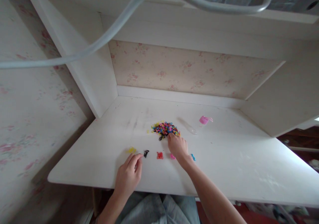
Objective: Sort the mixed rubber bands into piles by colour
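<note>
A mixed heap of small coloured bands [164, 129] lies on the white desk [236, 157]. My right hand [177, 146] reaches into the heap's near right edge, fingers curled down on the bands. In a row nearer me lie small sorted clusters: yellow [131, 150], black [146, 153], red [159, 155], pink [172, 156] and blue [193, 157]. My left hand [129, 174] rests on the desk with fingers extended, its tips just short of the black cluster.
A pink lid [204, 119] and a clear small container [188, 126] lie behind the heap to the right. White side panels [94, 71] and a floral back wall [189, 69] enclose the desk. A grey cable [119, 21] hangs across the top.
</note>
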Demonstrator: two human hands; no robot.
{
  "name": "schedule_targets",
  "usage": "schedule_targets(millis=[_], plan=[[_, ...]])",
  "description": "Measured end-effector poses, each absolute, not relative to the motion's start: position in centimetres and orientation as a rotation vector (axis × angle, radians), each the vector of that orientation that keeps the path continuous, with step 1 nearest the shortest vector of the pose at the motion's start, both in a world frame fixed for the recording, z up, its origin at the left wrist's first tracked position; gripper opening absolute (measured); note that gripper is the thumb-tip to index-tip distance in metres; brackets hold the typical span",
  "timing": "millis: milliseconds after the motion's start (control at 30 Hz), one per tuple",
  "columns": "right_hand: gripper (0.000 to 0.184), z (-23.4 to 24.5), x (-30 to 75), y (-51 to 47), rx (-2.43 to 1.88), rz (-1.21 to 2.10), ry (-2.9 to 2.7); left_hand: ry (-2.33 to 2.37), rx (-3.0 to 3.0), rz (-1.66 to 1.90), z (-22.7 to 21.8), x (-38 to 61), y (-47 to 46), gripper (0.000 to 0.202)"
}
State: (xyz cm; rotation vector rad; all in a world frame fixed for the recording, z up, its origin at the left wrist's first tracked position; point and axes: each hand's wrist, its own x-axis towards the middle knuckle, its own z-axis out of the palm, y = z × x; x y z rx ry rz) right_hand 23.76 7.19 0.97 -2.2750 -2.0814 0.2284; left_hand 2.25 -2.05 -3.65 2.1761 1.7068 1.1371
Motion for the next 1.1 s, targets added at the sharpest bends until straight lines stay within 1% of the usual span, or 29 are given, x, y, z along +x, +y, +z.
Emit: schedule_targets(millis=[200,367,767,1000,1100], plan=[[0.042,1.4,24.6,7.2,-2.279,0.269,-2.06,1.72,2.173,1.105,-3.4,2.3,-2.1,0.019],[0.035,1.5,24.7,7.3,-2.265,0.322,-2.085,1.724,2.167,1.087,-3.4,2.4,-2.0,0.019],[0.035,1.0,24.2,7.6,-2.203,0.319,-1.982,1.711,2.198,1.066,-3.7,2.3,-1.8,0.017],[0.034,1.4,26.6,8.2,-2.036,0.514,-1.776,1.695,2.182,1.082,-3.4,2.5,-1.9,0.017],[0.039,1.4,27.5,8.4,-1.925,0.657,-1.634,1.693,2.164,1.085,-3.2,2.5,-1.9,0.017]])
